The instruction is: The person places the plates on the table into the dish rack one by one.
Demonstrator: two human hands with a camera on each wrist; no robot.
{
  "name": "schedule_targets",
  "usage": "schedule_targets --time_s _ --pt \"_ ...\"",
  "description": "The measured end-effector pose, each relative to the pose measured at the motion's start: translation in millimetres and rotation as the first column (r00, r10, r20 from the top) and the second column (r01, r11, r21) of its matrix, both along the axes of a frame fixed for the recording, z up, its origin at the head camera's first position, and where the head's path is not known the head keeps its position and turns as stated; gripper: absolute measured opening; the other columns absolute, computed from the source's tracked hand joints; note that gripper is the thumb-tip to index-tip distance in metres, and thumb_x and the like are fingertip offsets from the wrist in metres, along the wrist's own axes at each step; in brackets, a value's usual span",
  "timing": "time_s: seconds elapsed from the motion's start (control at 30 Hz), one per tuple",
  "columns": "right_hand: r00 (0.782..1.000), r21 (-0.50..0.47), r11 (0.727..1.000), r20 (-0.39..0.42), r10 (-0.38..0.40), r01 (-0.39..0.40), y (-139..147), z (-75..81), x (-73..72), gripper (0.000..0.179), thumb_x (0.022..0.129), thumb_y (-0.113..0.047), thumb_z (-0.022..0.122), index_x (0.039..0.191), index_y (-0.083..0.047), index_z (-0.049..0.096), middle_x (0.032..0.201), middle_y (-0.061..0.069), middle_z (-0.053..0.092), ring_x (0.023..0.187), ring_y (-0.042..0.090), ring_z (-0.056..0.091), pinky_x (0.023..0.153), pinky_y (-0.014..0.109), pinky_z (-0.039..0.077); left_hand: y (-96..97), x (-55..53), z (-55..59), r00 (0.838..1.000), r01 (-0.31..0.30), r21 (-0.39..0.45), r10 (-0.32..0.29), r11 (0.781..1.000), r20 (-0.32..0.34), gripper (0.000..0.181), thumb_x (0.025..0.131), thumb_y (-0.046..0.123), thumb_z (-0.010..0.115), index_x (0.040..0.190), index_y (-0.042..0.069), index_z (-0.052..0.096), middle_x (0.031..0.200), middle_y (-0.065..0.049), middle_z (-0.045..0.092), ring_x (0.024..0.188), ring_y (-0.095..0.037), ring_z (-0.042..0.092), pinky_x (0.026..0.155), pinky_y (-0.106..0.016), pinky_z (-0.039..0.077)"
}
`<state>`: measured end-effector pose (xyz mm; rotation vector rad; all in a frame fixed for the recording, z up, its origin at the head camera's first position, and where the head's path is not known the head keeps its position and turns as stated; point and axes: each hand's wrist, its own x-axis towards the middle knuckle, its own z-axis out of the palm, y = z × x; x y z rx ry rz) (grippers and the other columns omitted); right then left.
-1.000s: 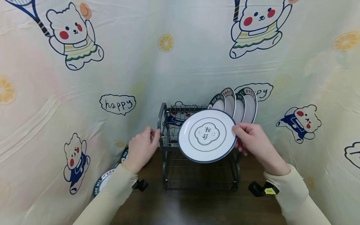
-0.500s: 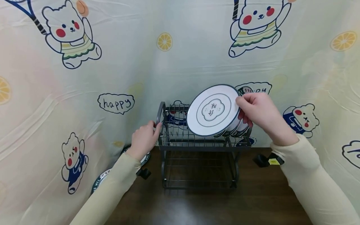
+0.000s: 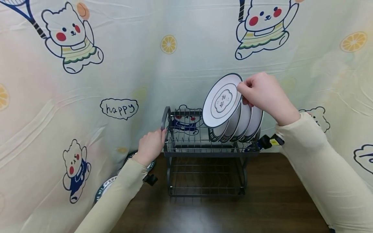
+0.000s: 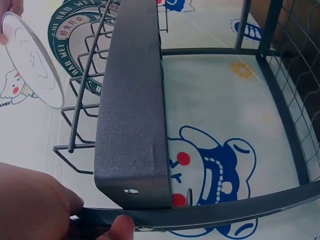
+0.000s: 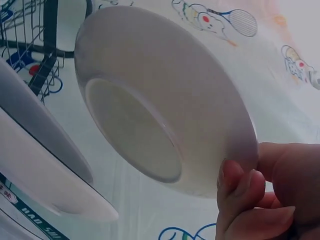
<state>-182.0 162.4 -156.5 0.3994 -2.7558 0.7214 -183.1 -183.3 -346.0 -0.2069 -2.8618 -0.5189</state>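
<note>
Pale cloth backdrop (image 3: 192, 77), printed: bears (image 3: 77, 53), orange slices (image 3: 168, 44), outlined cloud (image 3: 119, 108) (lettered "happy"). Table (image 3: 204, 215), dark brown, faintly glossy.

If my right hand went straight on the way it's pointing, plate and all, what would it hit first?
Beyond the plate it pinches, your right hand would probably meet the patterned cloth first, though depth is unclear.
</note>
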Motion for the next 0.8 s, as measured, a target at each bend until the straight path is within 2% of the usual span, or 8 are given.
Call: schedule_targets --time_s 0.17,0.4,0.57,0.7,0.8 --pt "0.999 0.067 0.998 0.049 0.005 -0.009 -12 4.7 -11.4 0.044 0.1 -0.024 0.044 0.067 -0.006 0.066 0.063 0.007 0.065 0.059 0.025 0.058 0.053 0.035 0.043 1.1 -0.2 -1.6 1.0 -0.011 0.005 0.011 1.0 0.0 0.042 0.114 0.029 0.041 0.081 0.006 0.054 0.06 -0.003 0.044 0.046 -0.019 0.044 0.042 -0.028 0.033" --pt "0.999 0.103 0.995 0.034 0.009 -0.012 -32 -1.0 -21.4 0.044 0.101 -0.023 0.047 0.063 -0.005 0.061 0.062 0.008 0.065 0.056 0.022 0.057 0.05 0.031 0.042 4.2 -1.3 -5.5 1.0 -0.014 0.003 0.014 1.0 -0.008 0.041 0.114 0.028 0.043 0.083 0.005 0.055 0.059 -0.003 0.044 0.045 -0.018 0.045 0.042 -0.027 0.034" --pt "1.0 0.143 0.99 0.002 -0.008 0.007 -46 -11.0 -29.4 0.044 0.098 -0.019 0.048 0.055 -0.01 0.046 0.05 0.001 0.046 0.046 0.017 0.046 0.046 0.027 0.034 4.4 -1.3 -6.0 1.0 -0.012 -0.012 0.012 1.0 -0.01 0.04 0.114 0.027 0.042 0.085 0.004 0.056 0.06 -0.003 0.045 0.045 -0.018 0.046 0.042 -0.027 0.035" --pt "0.999 0.177 0.984 -0.041 -0.004 0.011 -55 -18.5 -35.6 0.044 0.096 -0.016 0.047 0.054 -0.013 0.036 0.05 -0.003 0.03 0.044 0.014 0.032 0.046 0.026 0.028 4.3 -0.9 -5.3 1.0 -0.009 -0.008 0.009 1.0 -0.001 0.04 0.114 0.027 0.041 0.085 0.003 0.056 0.06 -0.004 0.045 0.045 -0.018 0.046 0.042 -0.027 0.036" --pt "0.999 0.196 0.981 -0.042 0.002 0.006 -62 -21.8 -38.7 0.044 0.096 -0.014 0.046 0.054 -0.014 0.033 0.051 -0.004 0.026 0.045 0.013 0.026 0.047 0.026 0.026 3.5 -0.7 -4.4 1.0 -0.018 0.0 0.018 1.0 0.015 0.04 0.114 0.027 0.041 0.086 0.003 0.056 0.06 -0.004 0.045 0.045 -0.018 0.046 0.042 -0.027 0.036"
